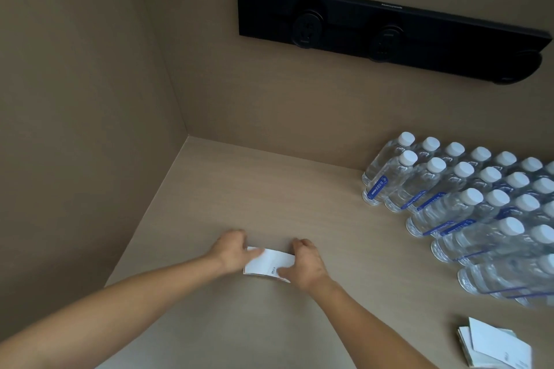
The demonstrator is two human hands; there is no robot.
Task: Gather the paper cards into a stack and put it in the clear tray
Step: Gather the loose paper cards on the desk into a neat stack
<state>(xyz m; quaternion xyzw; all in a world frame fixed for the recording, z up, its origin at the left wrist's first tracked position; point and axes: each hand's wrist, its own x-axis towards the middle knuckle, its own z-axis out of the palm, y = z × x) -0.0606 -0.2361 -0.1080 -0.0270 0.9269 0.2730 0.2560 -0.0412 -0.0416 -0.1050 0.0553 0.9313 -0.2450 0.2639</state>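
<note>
Beige countertop [299,189]: left hand [230,250] and right hand [302,263] pinch card stack [268,262] between them.

dim, even light | soft shadows | wide-angle edge bending | slight blur

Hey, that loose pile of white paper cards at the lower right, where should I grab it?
Pinch the loose pile of white paper cards by its two short ends, one of the hands on each, coming down from above. The cards lie flat but fanned and skewed on the beige wooden countertop, so squeezing inward would likely square them.
</note>
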